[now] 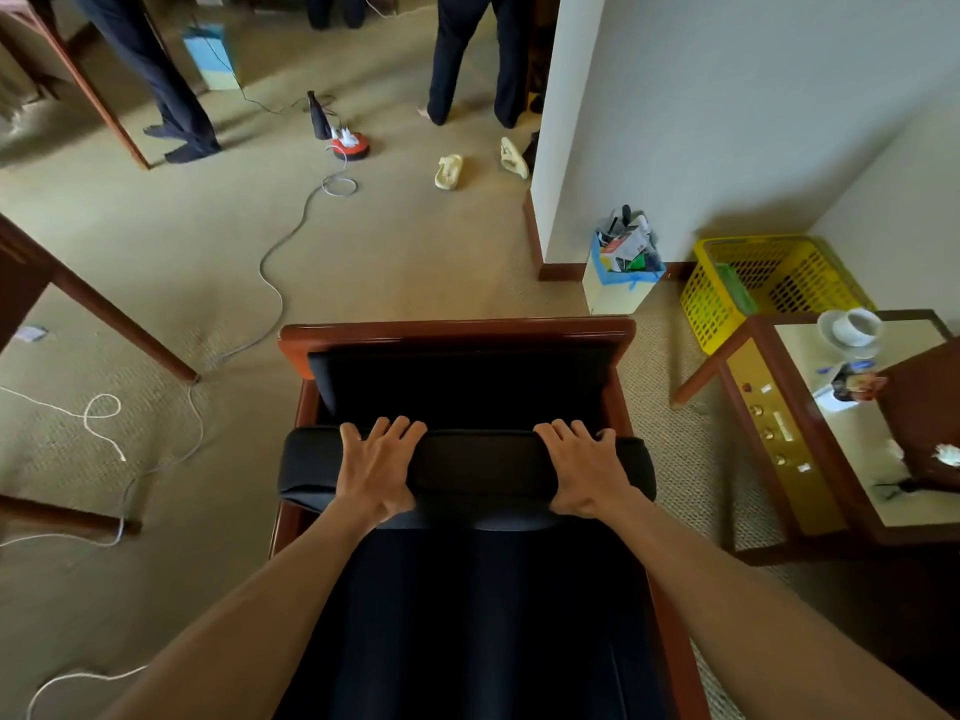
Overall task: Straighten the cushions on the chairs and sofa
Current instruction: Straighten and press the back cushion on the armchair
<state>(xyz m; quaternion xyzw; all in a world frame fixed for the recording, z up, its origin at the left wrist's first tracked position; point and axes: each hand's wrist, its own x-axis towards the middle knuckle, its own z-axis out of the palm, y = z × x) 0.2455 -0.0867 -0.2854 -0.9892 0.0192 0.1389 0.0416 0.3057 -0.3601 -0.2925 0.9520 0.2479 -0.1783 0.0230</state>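
Observation:
A wooden armchair (pixel 457 330) with black upholstery stands right in front of me. A thick black cushion (pixel 478 475) lies across it, wider than the frame, its padded edge turned toward me. My left hand (pixel 376 470) grips its left part, fingers spread over the top edge and thumb on the near side. My right hand (pixel 587 472) holds its right part the same way. Beyond it another black cushion (pixel 457 392) sits against the far wooden rail. More black padding (pixel 467 615) fills the chair below my arms.
A wooden side table (pixel 779 444) with a cup and saucer (pixel 852 330) stands to the right. Behind it are a yellow basket (pixel 727 304) and a full waste bin (pixel 618 283). Cables (pixel 270 283) trail over the carpet. Two people's legs (pixel 467 59) stand further off, and slippers (pixel 449 171) lie nearby.

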